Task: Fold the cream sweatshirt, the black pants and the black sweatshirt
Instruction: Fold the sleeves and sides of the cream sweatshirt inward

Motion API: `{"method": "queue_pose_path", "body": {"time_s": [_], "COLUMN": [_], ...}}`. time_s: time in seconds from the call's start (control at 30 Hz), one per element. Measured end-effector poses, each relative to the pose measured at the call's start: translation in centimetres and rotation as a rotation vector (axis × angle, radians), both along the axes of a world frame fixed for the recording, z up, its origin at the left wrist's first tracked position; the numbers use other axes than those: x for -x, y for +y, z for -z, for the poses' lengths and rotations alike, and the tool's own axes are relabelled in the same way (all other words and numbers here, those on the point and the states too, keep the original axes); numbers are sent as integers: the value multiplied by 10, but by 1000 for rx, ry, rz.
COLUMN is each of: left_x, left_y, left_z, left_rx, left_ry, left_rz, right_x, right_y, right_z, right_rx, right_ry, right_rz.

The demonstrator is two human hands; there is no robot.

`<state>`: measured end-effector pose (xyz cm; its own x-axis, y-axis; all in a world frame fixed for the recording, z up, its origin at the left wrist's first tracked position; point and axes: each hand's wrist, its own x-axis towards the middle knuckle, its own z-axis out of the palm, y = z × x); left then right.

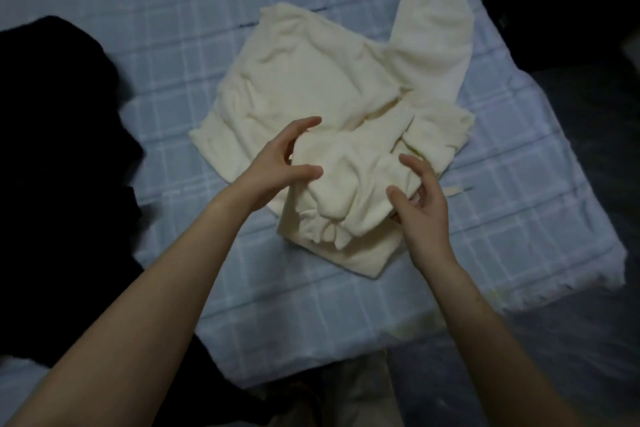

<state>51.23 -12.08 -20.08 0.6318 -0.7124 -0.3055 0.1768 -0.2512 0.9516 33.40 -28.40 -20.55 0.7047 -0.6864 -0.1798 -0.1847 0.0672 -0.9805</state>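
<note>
The cream sweatshirt (311, 87) lies spread on the light blue checked bedsheet (166, 45), one sleeve stretched toward the far right and the other sleeve bunched over its near part. My left hand (277, 166) hovers at the left side of that bunched sleeve, fingers spread and loosely bent, holding nothing. My right hand (419, 198) is at the sleeve's right side, fingers spread, with fingertips touching the cloth. A heap of black clothing (59, 149) sits at the left edge; I cannot tell pants from sweatshirt in it.
The bed's right edge (588, 218) drops off to a dark floor. More black cloth lies at the near left by my left forearm. A dark object shows at the top left edge of the bed.
</note>
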Motion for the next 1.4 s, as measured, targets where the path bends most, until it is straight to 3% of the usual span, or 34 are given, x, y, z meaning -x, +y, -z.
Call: {"method": "queue_pose_path", "body": {"time_s": [0.27, 0.47, 0.7, 0.8, 0.97, 1.03, 1.1, 1.17, 1.23, 1.33, 1.4], "left_x": [-58, -51, -4, -18, 9, 16, 12, 0, -14, -35, -42], "left_y": [-112, -108, -82, -69, -32, -27, -28, -34, -48, -68, -72], "left_z": [104, 121, 109, 98, 120, 121, 110, 101, 102, 118, 127], "left_rx": [-135, -107, -184, -177, -317, -358, -420, -492, -481, -427, -429], "left_ry": [15, 104, -217, -193, -228, -259, -435, -687, -701, -520, -474], "left_rz": [103, -22, 32, 39, 295, 259, 143, 49, 53, 193, 237], "right_x": [-61, -60, -43, -27, 4, 6, 4, -1, -10, -27, -31], "right_y": [-99, -99, -65, -70, -29, -19, -24, -38, -59, -90, -99], "right_z": [102, 105, 92, 83, 94, 97, 90, 82, 86, 104, 109], "right_rx": [-42, -97, 39, 33, 135, 198, 337, 607, 727, 627, 617], "right_ry": [194, 169, 188, 194, 325, 370, 432, 497, 500, 586, 560], "right_rz": [-6, 21, -132, -84, -205, -227, -119, -27, -123, -454, -558]}}
